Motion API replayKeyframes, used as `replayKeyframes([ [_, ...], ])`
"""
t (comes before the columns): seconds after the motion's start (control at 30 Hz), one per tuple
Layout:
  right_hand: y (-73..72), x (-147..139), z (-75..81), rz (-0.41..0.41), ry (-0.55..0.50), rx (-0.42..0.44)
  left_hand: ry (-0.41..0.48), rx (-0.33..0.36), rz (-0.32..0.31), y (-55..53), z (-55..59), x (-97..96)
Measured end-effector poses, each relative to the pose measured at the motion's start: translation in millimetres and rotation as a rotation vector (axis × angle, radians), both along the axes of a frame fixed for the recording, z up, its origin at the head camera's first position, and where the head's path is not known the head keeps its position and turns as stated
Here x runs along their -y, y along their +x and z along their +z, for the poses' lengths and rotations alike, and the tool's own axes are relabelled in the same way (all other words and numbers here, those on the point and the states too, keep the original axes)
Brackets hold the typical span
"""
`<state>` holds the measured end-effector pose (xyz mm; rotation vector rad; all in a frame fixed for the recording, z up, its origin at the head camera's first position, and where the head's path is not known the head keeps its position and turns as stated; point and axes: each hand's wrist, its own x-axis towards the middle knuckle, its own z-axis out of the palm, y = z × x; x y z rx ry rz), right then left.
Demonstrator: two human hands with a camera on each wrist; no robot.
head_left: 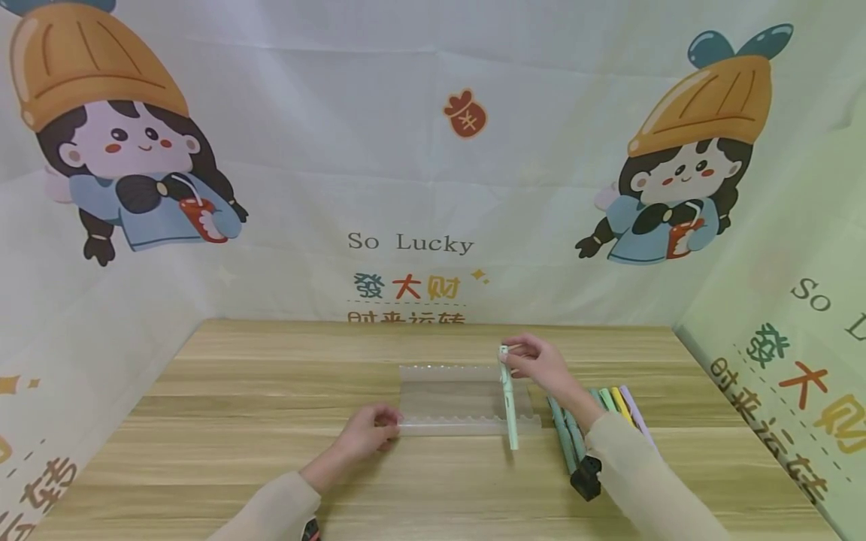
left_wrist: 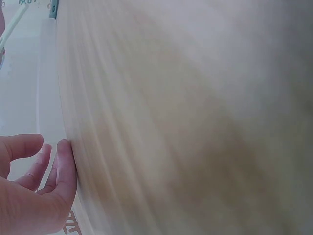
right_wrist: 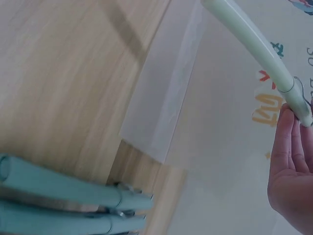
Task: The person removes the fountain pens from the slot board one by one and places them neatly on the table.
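Observation:
A clear plastic pen rest (head_left: 446, 402) with notched long edges lies on the wooden table. My left hand (head_left: 372, 430) is at its left end, fingers touching it; in the left wrist view the left hand (left_wrist: 41, 183) has its thumb apart from loosely bent fingers. Above the rest's right part, my right hand (head_left: 540, 364) pinches a pale mint-green pen (head_left: 509, 406) near its clip end. That pen hangs nearly upright, its lower end past the rest's front edge. The right wrist view shows the pen (right_wrist: 259, 49) slanting from the fingertips of the right hand (right_wrist: 293, 166).
Several pens lie right of the rest, partly under my right forearm: teal pens (head_left: 563, 436), a yellow pen (head_left: 622, 406) and a lilac pen (head_left: 636, 415). Two teal pens (right_wrist: 73, 188) show close up in the right wrist view. A printed cloth (head_left: 304, 188) walls the table's back and sides.

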<state>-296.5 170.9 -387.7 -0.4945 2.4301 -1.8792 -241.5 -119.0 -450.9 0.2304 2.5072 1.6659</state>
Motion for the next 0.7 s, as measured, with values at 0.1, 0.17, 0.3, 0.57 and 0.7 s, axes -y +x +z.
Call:
replayKeyframes([
  [0.1,3.3,-10.2,-2.1,-0.004,0.017,0.028,0.002,0.0,0.0,0.1,0.2,0.1],
  [0.17,5.4,-17.0,-3.2,-0.006,0.026,0.047,0.003,-0.001,-0.001,0.5,0.6,0.1],
  [0.3,9.3,-31.4,-4.7,-0.013,0.055,0.075,-0.003,0.001,0.003,1.1,1.6,-0.1],
  [0.57,16.1,-63.4,-5.7,-0.038,0.11,0.097,0.0,0.001,0.002,0.2,1.2,-0.3],
  [0.7,18.8,-79.6,-6.9,-0.047,0.134,0.087,0.004,-0.007,-0.007,0.0,0.6,0.1],
])
